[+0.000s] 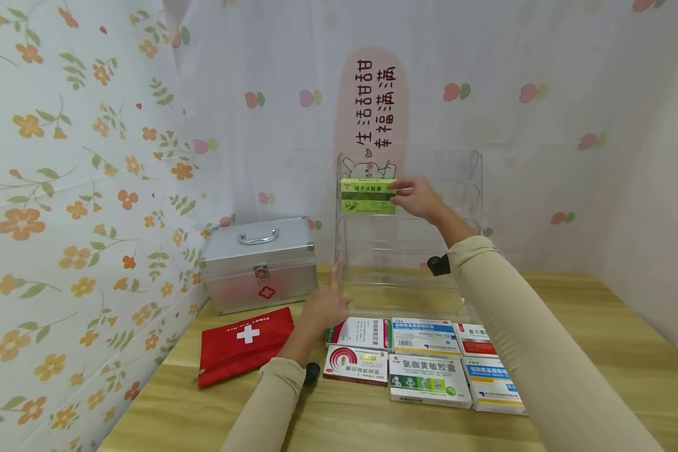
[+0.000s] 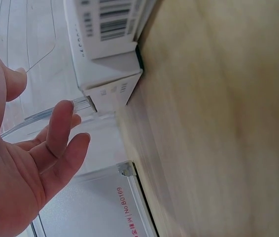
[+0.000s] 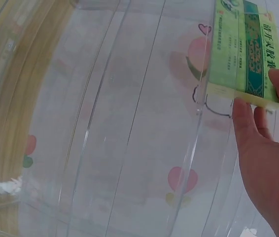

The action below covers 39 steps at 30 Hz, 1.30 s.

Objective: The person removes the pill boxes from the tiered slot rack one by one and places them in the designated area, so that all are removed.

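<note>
Up at the top tier of a clear acrylic rack [image 1: 407,242], my right hand [image 1: 417,198] pinches the right end of a green medicine box [image 1: 368,196]. In the right wrist view, thumb and fingers of the right hand [image 3: 270,153] grip that end of the green box [image 3: 243,52], which sits at the tier's front lip. Low by the rack's left front corner is my left hand [image 1: 324,304], fingers relaxed and holding nothing. The left wrist view shows that hand [image 2: 26,158] near the rack's edge; whether it touches it I cannot tell.
Several medicine boxes [image 1: 429,380] lie in two rows before the rack, some partly behind the right sleeve. On the left stand a silver first aid case [image 1: 260,267] and a red first aid pouch [image 1: 245,345]. A patterned curtain [image 1: 248,125] hangs behind the wooden table [image 1: 576,326].
</note>
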Motion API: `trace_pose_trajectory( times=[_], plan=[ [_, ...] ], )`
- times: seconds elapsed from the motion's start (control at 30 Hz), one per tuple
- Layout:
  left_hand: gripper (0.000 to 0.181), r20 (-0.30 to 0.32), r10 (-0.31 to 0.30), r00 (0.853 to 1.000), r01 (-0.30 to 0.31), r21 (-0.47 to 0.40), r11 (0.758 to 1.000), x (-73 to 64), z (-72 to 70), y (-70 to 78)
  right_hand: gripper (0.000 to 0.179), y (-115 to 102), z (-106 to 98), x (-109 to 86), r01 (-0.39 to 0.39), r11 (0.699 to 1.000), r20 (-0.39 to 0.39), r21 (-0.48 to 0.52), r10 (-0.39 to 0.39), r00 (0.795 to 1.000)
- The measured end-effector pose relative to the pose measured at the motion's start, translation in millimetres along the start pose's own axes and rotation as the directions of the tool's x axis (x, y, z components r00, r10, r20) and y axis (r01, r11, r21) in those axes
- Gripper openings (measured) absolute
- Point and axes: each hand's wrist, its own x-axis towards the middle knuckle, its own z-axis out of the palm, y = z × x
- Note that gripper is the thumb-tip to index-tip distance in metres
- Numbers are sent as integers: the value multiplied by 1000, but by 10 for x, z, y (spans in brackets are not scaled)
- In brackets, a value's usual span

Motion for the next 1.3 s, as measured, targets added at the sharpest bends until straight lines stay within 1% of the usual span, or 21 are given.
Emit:
trace_pose_trajectory(
  times=[0.17, 0.27, 0.33, 0.47, 0.57, 0.63, 0.77, 0.9, 1.0, 1.13, 1.23, 1.3],
  plan=[
    [91, 0, -3, 1000, 3, -6, 1000, -1, -12, 5, 38, -20, 8, -7, -24, 999, 55, -49, 26, 998],
    [91, 4, -10, 1000, 10, -4, 1000, -1, -14, 13, 38, -14, 15, -14, -15, 996, 61, -88, 20, 998],
    [91, 9, -15, 1000, 15, 4, 1000, 5, -13, 19, 36, 3, 3, -15, -6, 995, 41, -104, 10, 999],
    [90, 18, -12, 1000, 12, 14, 1000, 10, -10, 30, 31, 38, -37, -29, 39, 990, -54, -134, -47, 997],
    [89, 15, -7, 1000, 6, 16, 1000, 6, -6, 32, 26, 66, -63, -43, 89, 986, -136, -144, -109, 985],
    [89, 9, -7, 1000, 7, 17, 1000, 4, -4, 33, 24, 77, -77, -51, 121, 981, -174, -150, -147, 974],
    [89, 8, -13, 1000, 12, 15, 1000, 2, -9, 34, 24, 77, -107, -69, 151, 976, -251, -159, -188, 950],
    [90, 29, -9, 1000, 9, -7, 1000, 8, -34, 43, 26, 64, -151, -116, 163, 972, -302, -171, -209, 930],
    [91, 29, -10, 1000, 11, -35, 999, 2, -58, 35, 27, 44, -175, -174, 172, 969, -313, -175, -220, 924],
    [90, -35, -12, 999, 11, -40, 999, -10, -85, 14, 30, 9, -194, -262, 204, 966, -330, -159, -247, 911],
    [89, -82, -19, 996, 16, -40, 999, -12, -100, 5, 32, -6, -208, -325, 252, 954, -340, -162, -294, 894],
    [89, -91, -22, 996, 17, -52, 999, -13, -109, -1, 34, -11, -217, -364, 282, 945, -345, -166, -323, 881]
  ],
)
